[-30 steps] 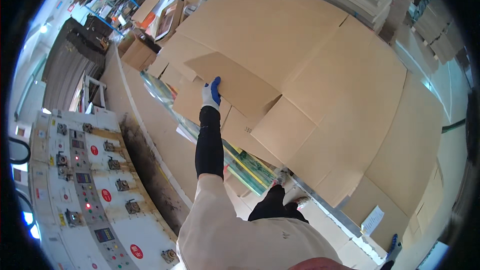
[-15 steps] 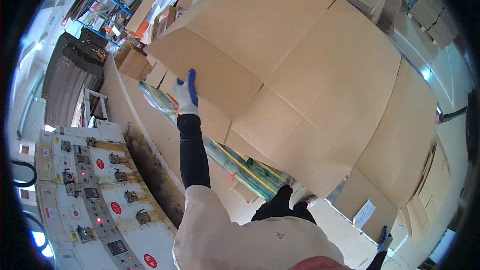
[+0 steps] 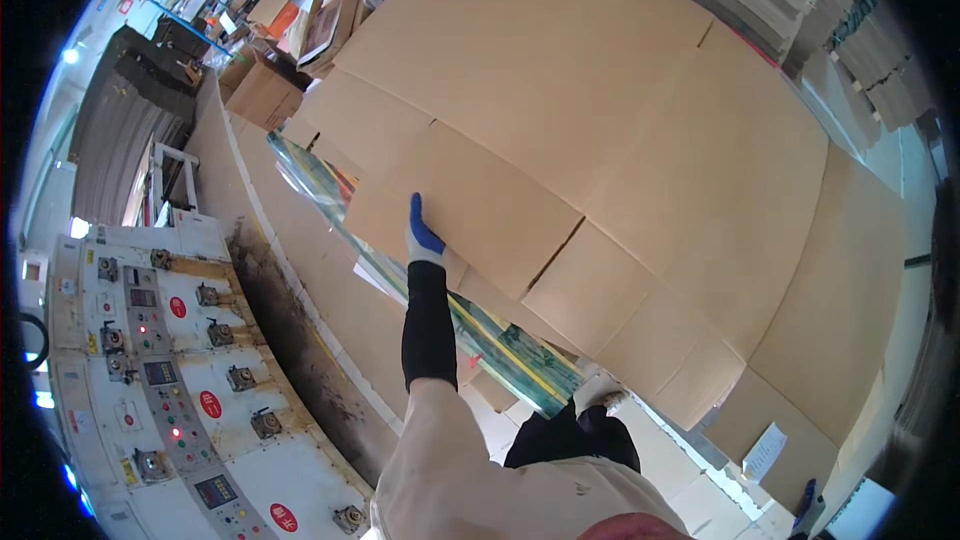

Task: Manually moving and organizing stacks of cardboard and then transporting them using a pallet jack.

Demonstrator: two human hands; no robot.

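Observation:
A large creased brown cardboard sheet (image 3: pixel 640 90) with slotted flaps spreads in front of me. My left hand (image 3: pixel 425 232), in a white and blue glove, holds the near edge of one flap, with a blue finger lying on top; the fingers beneath are hidden. At the lower right edge of the picture, my right hand (image 3: pixel 806 498) shows only partly, in a blue glove close to the sheet's lower right part. Its grip cannot be made out. A white paper label (image 3: pixel 764 452) lies on the cardboard near it.
Long green and yellow wrapped strips (image 3: pixel 500 345) lie below the sheet's near edge. A control cabinet (image 3: pixel 150 370) with knobs and displays stands left. Flat cardboard stacks (image 3: pixel 130 130) rise behind it; a brown carton (image 3: pixel 262 92) and other boxes are at the far left.
The cardboard sheet and my left hand have moved right and toward me, and the flap lies flatter. My right hand has shifted farther toward the lower right edge. The view has turned slightly.

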